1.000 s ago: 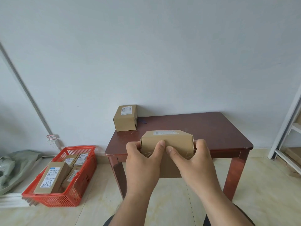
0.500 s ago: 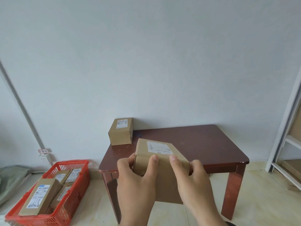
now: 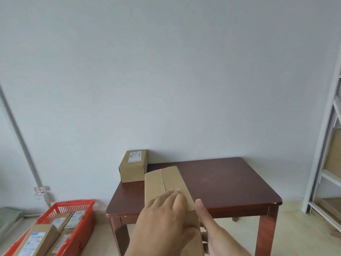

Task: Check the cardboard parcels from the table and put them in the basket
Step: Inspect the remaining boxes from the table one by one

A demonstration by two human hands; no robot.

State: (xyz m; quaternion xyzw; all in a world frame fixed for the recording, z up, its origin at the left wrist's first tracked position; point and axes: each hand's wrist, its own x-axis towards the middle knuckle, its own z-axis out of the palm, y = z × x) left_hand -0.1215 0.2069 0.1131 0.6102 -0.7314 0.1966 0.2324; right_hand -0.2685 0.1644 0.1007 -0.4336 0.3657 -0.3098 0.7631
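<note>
I hold a brown cardboard parcel (image 3: 162, 182) in front of me over the table's front edge, its long side pointing away and its taped seam facing up. My left hand (image 3: 162, 218) lies over the parcel's near top with the thumb wrapped round the near end. My right hand (image 3: 212, 230) grips its right side from below. A second parcel (image 3: 132, 166) with a white label stands on the dark wooden table (image 3: 221, 185) at its back left corner. The red basket (image 3: 73, 204) sits on the floor to the left with several labelled parcels in it.
A white wall rises behind the table. A white shelf frame (image 3: 324, 163) stands at the right edge. On the left wall are a conduit and a socket (image 3: 41, 197). Pale floor tiles surround the table legs.
The parcel has been turned in my hands: its labelled face is out of sight and the seam is up. My left hand has shifted onto the top. The view has tilted upward.
</note>
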